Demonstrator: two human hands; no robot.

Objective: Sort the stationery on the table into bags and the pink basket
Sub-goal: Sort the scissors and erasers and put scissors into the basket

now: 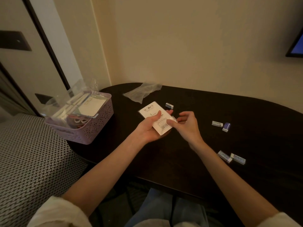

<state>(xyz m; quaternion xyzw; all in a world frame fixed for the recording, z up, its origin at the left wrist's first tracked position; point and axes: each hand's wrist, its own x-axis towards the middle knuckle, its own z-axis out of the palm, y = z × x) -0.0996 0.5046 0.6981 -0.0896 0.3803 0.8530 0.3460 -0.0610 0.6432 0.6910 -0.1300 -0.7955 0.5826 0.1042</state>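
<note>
A white labelled packet (156,117) is held above the worktop. Five small erasers (169,105) lie scattered on it, a clear bag (141,93) behind. The pink basket (85,118), left, holds filled bags.

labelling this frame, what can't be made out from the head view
- Print on the white packet: too small and blurred; left hand and right hand cover parts.
- Lower contents of the pink basket: hidden under plastic bags and cards.
- Contents of the clear bag at the back: crumpled, glare, unreadable.
- Labels on the erasers: too small.
- Screen: cut off by the right edge.
</note>
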